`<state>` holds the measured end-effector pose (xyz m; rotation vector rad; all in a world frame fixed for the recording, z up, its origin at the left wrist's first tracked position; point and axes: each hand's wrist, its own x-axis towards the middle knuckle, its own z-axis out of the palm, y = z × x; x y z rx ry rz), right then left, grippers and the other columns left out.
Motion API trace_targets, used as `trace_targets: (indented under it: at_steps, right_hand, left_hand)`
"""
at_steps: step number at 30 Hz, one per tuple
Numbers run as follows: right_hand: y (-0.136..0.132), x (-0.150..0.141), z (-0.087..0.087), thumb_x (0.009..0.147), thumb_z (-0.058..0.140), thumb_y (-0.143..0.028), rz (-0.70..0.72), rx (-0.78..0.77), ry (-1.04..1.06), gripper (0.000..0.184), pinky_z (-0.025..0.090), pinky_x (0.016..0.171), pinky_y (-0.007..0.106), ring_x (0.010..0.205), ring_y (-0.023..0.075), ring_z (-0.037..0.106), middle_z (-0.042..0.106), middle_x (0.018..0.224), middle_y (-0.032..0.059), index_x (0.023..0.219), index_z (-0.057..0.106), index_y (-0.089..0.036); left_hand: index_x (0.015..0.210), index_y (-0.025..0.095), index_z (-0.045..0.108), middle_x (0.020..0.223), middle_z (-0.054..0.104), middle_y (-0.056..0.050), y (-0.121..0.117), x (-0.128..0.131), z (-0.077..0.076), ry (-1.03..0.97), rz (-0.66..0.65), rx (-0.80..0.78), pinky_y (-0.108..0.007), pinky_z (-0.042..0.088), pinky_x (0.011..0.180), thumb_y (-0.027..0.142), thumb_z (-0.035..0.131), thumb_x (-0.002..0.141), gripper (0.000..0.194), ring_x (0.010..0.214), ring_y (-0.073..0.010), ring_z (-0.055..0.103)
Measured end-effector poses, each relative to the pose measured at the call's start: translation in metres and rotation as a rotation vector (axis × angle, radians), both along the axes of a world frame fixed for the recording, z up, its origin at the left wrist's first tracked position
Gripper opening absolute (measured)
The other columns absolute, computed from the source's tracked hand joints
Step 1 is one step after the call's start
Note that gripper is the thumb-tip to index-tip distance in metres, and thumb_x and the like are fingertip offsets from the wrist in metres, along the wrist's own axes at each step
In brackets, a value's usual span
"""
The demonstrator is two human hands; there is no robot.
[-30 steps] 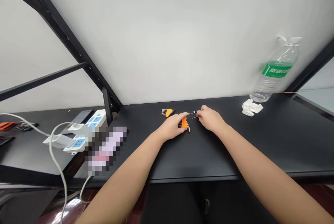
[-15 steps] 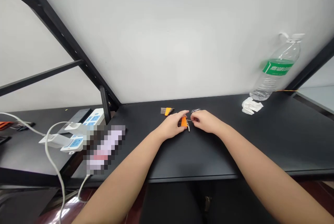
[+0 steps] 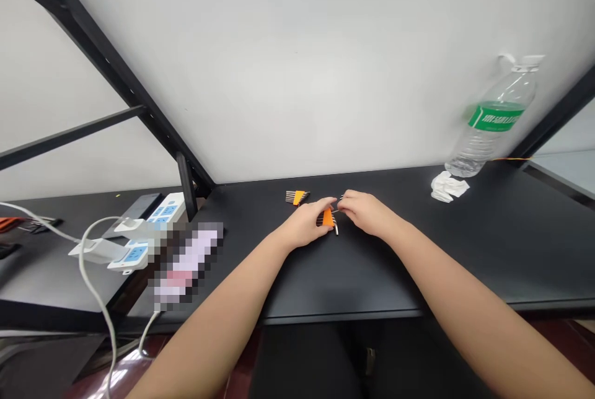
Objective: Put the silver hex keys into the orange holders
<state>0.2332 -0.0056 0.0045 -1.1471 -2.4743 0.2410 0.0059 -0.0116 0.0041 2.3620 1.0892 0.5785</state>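
Green label, white lettering (image 3: 496, 118)

The right hand (image 3: 365, 210) is hiding most of the thin metal piece (image 3: 336, 210) at its fingertips, and the left hand (image 3: 309, 223) is covering part of the orange holder (image 3: 328, 217), centre frame. Coarse blocks are blurring the pale object (image 3: 188, 263) at lower left. The left edge is cutting off the orange item (image 3: 8, 223); the bottom edge is cropping both forearms. The green label's (image 3: 496, 117) small print is staying unreadable at right.
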Motion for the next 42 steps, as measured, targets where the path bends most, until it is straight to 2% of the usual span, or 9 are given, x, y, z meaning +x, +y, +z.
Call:
trace_targets:
  at_steps: [4,10,14,17,26,33,35,38,42]
  right_hand:
    - [-0.003,-0.004,0.002,0.098,0.046,-0.012,0.027,0.039,-0.012,0.03,0.042,0.07,0.027,0.077,0.0146,0.056,0.063,0.093,0.0063,0.095,0.074,-0.02]
    - [-0.004,-0.009,-0.003,0.097,0.047,-0.015,0.135,0.0,0.249,0.03,0.048,0.079,0.03,0.089,0.017,0.063,0.069,0.099,0.0058,0.095,0.076,-0.023]
    - [-0.002,-0.007,-0.005,0.092,0.061,-0.03,0.05,-0.33,0.576,0.017,0.051,0.078,0.031,0.082,0.0173,0.066,0.072,0.093,0.0038,0.099,0.074,-0.022]
    - [0.002,-0.001,-0.008,0.088,0.066,-0.04,-0.03,-0.57,0.752,0.024,0.053,0.076,0.033,0.076,0.0177,0.066,0.072,0.083,0.0034,0.096,0.072,-0.018]
    - [0.006,-0.006,-0.012,0.085,0.068,-0.036,-0.032,-0.499,0.626,0.018,0.05,0.08,0.032,0.083,0.0183,0.063,0.072,0.087,0.0035,0.086,0.079,-0.022]
    - [0.009,-0.01,-0.016,0.082,0.071,-0.041,-0.052,-0.687,0.717,0.023,0.048,0.063,0.029,0.065,0.0139,0.057,0.067,0.078,0.001,0.086,0.072,-0.019]
    - [0.011,-0.006,-0.014,0.084,0.07,-0.044,-0.056,-0.658,0.705,0.025,0.047,0.061,0.028,0.063,0.0132,0.055,0.063,0.075,-0.0008,0.085,0.068,-0.019]
    - [0.019,0.006,-0.015,0.091,0.063,-0.042,-0.139,-0.408,0.549,0.023,0.049,0.07,0.03,0.073,0.0154,0.059,0.064,0.083,0.0015,0.088,0.071,-0.02]
    - [0.033,0.023,-0.026,0.095,0.056,-0.029,-0.276,-0.132,0.242,0.026,0.049,0.086,0.035,0.091,0.0189,0.061,0.062,0.104,0.0057,0.113,0.074,-0.024]
  left_hand:
    - [0.144,0.026,0.044,0.134,0.065,-0.008,-0.001,-0.001,0.0,-0.038,0.04,-0.068,-0.04,0.05,0.108,0.02,0.07,0.08,0.069,0.128,-0.0269,0.06]
    - [0.137,0.025,0.047,0.133,0.066,-0.008,-0.01,-0.003,0.009,-0.231,0.031,-0.237,-0.039,0.052,0.105,0.02,0.073,0.079,0.063,0.13,-0.026,0.059]
    - [0.136,0.025,0.047,0.135,0.065,-0.009,-0.011,-0.003,0.01,-0.286,0.012,-0.281,-0.039,0.049,0.108,0.021,0.075,0.08,0.063,0.129,-0.0256,0.06]
    - [0.137,0.024,0.046,0.132,0.067,-0.009,-0.007,-0.004,0.005,-0.335,0.031,-0.294,-0.038,0.048,0.109,0.022,0.075,0.08,0.064,0.129,-0.0243,0.06]
    - [0.137,0.025,0.048,0.133,0.067,-0.008,-0.005,-0.004,0.006,-0.312,-0.025,-0.283,-0.038,0.049,0.108,0.021,0.072,0.08,0.063,0.122,-0.0228,0.064]
    - [0.133,0.023,0.05,0.13,0.068,-0.009,-0.004,-0.001,0.011,-0.372,-0.068,-0.32,-0.036,0.053,0.1,0.02,0.07,0.081,0.056,0.118,-0.0229,0.066]
    - [0.135,0.024,0.049,0.128,0.069,-0.009,-0.004,-0.002,0.01,-0.374,-0.061,-0.314,-0.036,0.053,0.1,0.021,0.07,0.082,0.058,0.118,-0.0233,0.066]
    - [0.141,0.027,0.046,0.131,0.067,-0.009,-0.002,-0.006,0.006,-0.278,-0.031,-0.25,-0.038,0.053,0.1,0.023,0.07,0.083,0.063,0.121,-0.0249,0.064]
    - [0.147,0.03,0.044,0.131,0.065,-0.009,0.004,-0.011,-0.001,-0.094,0.006,-0.155,-0.04,0.053,0.099,0.022,0.069,0.082,0.07,0.117,-0.0268,0.064]
